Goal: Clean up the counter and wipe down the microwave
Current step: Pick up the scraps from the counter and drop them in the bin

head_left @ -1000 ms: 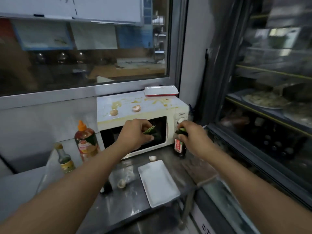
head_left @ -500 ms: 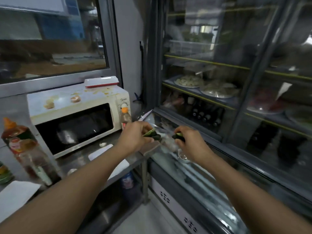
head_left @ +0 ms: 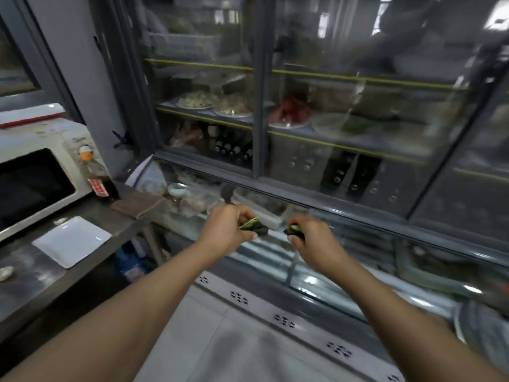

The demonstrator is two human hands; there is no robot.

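My left hand (head_left: 230, 227) grips a bunch of dark green vegetable scraps (head_left: 254, 226) that stick out past the fingers. My right hand (head_left: 311, 237) holds a smaller green scrap (head_left: 294, 229) in curled fingers. Both hands hover off the counter, in front of the glass chest freezer (head_left: 344, 260). The white microwave (head_left: 41, 150) with a stained top stands far left on the steel counter (head_left: 115, 213). A brown cloth (head_left: 137, 204) lies at the counter's right end, next to a dark sauce bottle (head_left: 99, 177).
A white rectangular plate (head_left: 72, 241) lies on the counter before the microwave, a garlic piece (head_left: 5, 272) at the left edge. A red-and-white tray (head_left: 30, 114) tops the microwave. A tall glass-door fridge (head_left: 303, 106) with plates and bottles fills the back. Tiled floor lies below.
The view has swung right, away from the microwave toward the freezer. Both hands carried their green scraps off the counter and now hover over the freezer's front.
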